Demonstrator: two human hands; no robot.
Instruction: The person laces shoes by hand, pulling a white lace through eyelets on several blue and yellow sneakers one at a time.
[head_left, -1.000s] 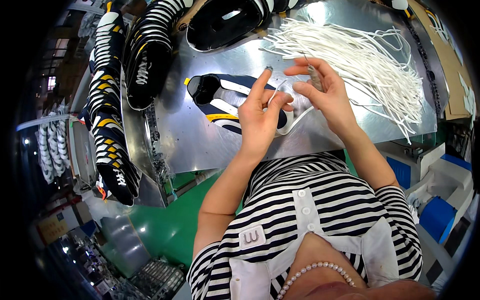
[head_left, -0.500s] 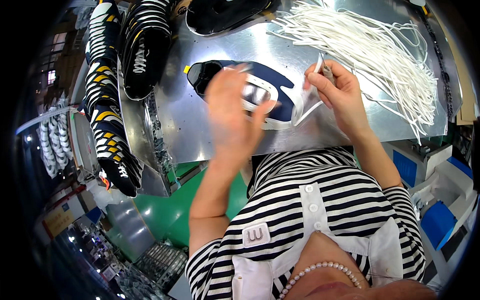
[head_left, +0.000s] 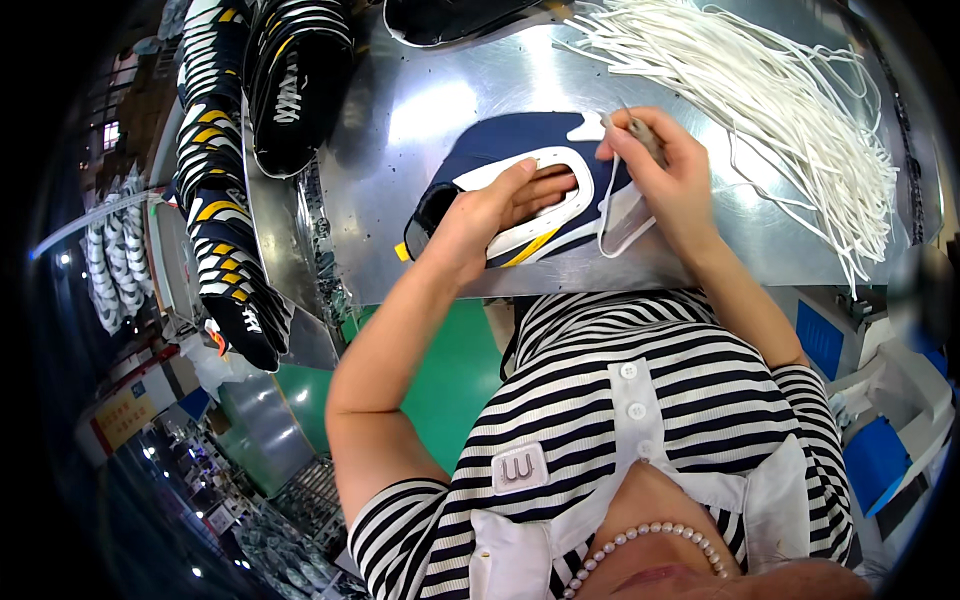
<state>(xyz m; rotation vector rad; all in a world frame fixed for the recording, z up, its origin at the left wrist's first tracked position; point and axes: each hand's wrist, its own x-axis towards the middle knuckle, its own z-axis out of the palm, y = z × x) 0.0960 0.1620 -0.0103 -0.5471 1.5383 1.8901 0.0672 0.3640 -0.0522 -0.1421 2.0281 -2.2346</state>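
Observation:
A navy shoe upper point(head_left: 500, 150) with white trim and a yellow stripe lies on the shiny metal table point(head_left: 430, 110). My left hand point(head_left: 490, 210) presses down on it, fingers reaching into its opening. At the upper's right edge my right hand point(head_left: 665, 165) pinches the end of a white shoelace point(head_left: 610, 190); the lace hangs down in a loop over the upper's side.
A big bundle of white shoelaces point(head_left: 760, 90) spreads over the table's right part. Several finished black, white and yellow uppers point(head_left: 225, 200) are stacked along the left. A dark upper point(head_left: 450, 15) lies at the far edge. Blue bins point(head_left: 880, 460) stand at the lower right.
My left hand dropped from mid-air onto the upper and now holds it down. My right hand moved with the lace to the upper's right edge. The view shifted closer to the upper.

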